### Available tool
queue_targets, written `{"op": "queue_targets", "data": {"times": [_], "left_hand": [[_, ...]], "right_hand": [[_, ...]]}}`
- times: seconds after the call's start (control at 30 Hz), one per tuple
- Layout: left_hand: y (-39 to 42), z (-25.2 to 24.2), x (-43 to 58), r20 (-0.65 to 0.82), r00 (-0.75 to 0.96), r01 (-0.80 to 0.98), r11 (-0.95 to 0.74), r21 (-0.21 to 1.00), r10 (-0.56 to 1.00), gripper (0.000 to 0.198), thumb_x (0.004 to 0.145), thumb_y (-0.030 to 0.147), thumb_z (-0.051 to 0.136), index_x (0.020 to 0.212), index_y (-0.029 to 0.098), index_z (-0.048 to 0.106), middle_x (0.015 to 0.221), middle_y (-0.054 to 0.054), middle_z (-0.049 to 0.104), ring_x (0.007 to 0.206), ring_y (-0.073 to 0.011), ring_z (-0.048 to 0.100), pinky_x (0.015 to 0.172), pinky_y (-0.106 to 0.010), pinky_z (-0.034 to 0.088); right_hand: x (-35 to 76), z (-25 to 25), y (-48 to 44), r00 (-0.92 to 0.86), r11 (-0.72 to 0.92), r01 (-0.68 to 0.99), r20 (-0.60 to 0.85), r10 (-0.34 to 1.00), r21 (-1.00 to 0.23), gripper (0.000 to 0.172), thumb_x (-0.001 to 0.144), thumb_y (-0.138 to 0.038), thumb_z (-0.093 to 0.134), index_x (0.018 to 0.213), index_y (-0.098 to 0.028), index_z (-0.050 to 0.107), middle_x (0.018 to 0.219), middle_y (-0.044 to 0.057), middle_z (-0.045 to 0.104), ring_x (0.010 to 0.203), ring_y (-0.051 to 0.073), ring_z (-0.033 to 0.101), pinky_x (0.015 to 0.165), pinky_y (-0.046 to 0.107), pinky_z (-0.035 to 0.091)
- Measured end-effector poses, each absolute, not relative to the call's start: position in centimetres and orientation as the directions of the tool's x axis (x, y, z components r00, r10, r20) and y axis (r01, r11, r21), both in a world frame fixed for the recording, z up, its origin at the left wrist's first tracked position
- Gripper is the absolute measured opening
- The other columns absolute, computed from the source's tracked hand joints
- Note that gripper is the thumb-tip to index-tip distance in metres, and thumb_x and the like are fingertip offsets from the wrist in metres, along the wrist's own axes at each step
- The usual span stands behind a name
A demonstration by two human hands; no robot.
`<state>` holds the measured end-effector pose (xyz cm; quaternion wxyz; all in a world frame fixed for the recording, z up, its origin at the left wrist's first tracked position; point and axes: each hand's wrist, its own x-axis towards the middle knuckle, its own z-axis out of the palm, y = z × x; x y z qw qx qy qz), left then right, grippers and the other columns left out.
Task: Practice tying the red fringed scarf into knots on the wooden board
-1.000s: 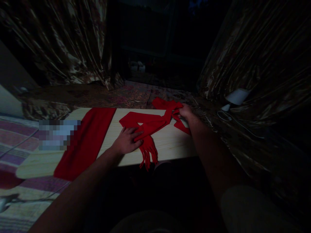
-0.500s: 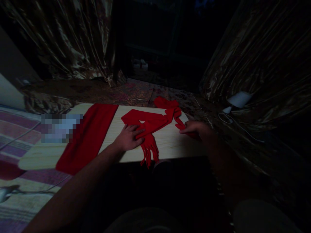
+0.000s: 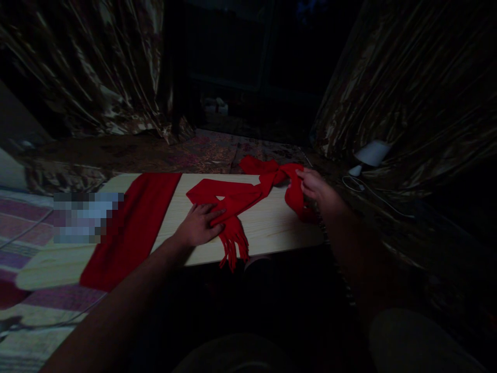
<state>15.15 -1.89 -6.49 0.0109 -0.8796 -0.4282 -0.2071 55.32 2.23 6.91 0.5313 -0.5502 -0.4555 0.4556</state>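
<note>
A red fringed scarf lies twisted across a pale wooden board, its fringe hanging near the board's front edge. My left hand rests on the scarf above the fringe, fingers spread and flat. At the board's right end my right hand pinches a raised, curled part of the scarf, which drops down beside the fingers. Another wide red cloth lies flat over the left part of the board, left of my left hand.
A blurred-out pale item is at the board's left end. Striped fabric spreads beneath it. A small white lamp with a cord stands at the right. Patterned curtains hang behind.
My right hand has moved up, lifting the scarf's right part into a curved loop. My left hand stays on the scarf. The whole view has shifted slightly.
</note>
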Motion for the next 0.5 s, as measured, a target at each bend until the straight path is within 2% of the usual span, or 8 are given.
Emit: {"op": "queue_targets", "data": {"times": [0.07, 0.13, 0.27, 0.33, 0.4, 0.5], "left_hand": [[-1.9, -6.5, 15.2, 0.374, 0.544, 0.761, -0.629, 0.159, 0.751, 0.055, 0.094, 0.055, 0.050, 0.141, 0.029, 0.064, 0.147, -0.013, 0.058, 0.132, -0.0342, 0.055, 0.110, -0.054, 0.040], [-2.0, -6.5, 15.2, 0.369, 0.542, 0.763, -0.626, 0.162, 0.755, 0.055, 0.094, 0.055, 0.051, 0.141, 0.029, 0.064, 0.146, -0.013, 0.059, 0.132, -0.0344, 0.055, 0.110, -0.055, 0.040], [-1.9, -6.5, 15.2, 0.368, 0.544, 0.759, -0.629, 0.166, 0.754, 0.055, 0.094, 0.054, 0.051, 0.141, 0.028, 0.065, 0.146, -0.015, 0.059, 0.131, -0.0355, 0.055, 0.110, -0.057, 0.040], [-1.9, -6.5, 15.1, 0.373, 0.547, 0.756, -0.634, 0.165, 0.750, 0.055, 0.094, 0.054, 0.051, 0.141, 0.027, 0.065, 0.146, -0.015, 0.058, 0.131, -0.0361, 0.055, 0.109, -0.057, 0.040], [-1.8, -6.5, 15.1, 0.375, 0.554, 0.751, -0.641, 0.161, 0.743, 0.056, 0.094, 0.054, 0.051, 0.141, 0.027, 0.065, 0.146, -0.015, 0.059, 0.131, -0.0362, 0.056, 0.109, -0.058, 0.040], [-1.7, -6.6, 15.0, 0.372, 0.558, 0.750, -0.643, 0.155, 0.741, 0.056, 0.095, 0.056, 0.050, 0.141, 0.028, 0.064, 0.146, -0.015, 0.058, 0.131, -0.0357, 0.056, 0.109, -0.057, 0.040]], "right_hand": [[55.3, 7.2, 2.3, 0.196, 0.051, -0.163, 0.018, 0.980, -0.985, 0.007, 0.098, -0.021, 0.054, 0.096, -0.021, 0.061, 0.065, -0.003, 0.066, 0.049, 0.010, 0.058, 0.052, 0.020, 0.053], [55.1, 6.6, 2.3, 0.225, 0.065, -0.229, 0.012, 0.974, -0.971, 0.005, 0.095, -0.016, 0.057, 0.097, -0.021, 0.060, 0.064, -0.004, 0.066, 0.047, 0.009, 0.057, 0.049, 0.018, 0.051], [54.4, 4.3, 1.7, 0.167, -0.172, -0.129, -0.193, 0.967, -0.977, 0.020, 0.084, -0.002, 0.059, 0.097, -0.017, 0.063, 0.068, 0.003, 0.072, 0.053, 0.015, 0.066, 0.054, 0.025, 0.058], [54.3, 3.6, 1.4, 0.129, -0.215, -0.106, -0.227, 0.965, -0.971, 0.025, 0.083, -0.001, 0.059, 0.102, -0.017, 0.064, 0.072, 0.004, 0.074, 0.058, 0.017, 0.069, 0.058, 0.028, 0.061], [54.5, 3.7, 1.3, 0.108, -0.133, -0.131, -0.147, 0.983, -0.982, 0.031, 0.084, -0.005, 0.058, 0.112, -0.020, 0.063, 0.079, 0.004, 0.077, 0.062, 0.017, 0.071, 0.061, 0.028, 0.061], [55.9, 4.1, 1.6, 0.125, 0.084, -0.105, 0.071, 0.990, -0.991, 0.039, 0.089, -0.017, 0.056, 0.127, -0.027, 0.058, 0.097, 0.003, 0.079, 0.063, 0.014, 0.069, 0.061, 0.025, 0.060]]}}
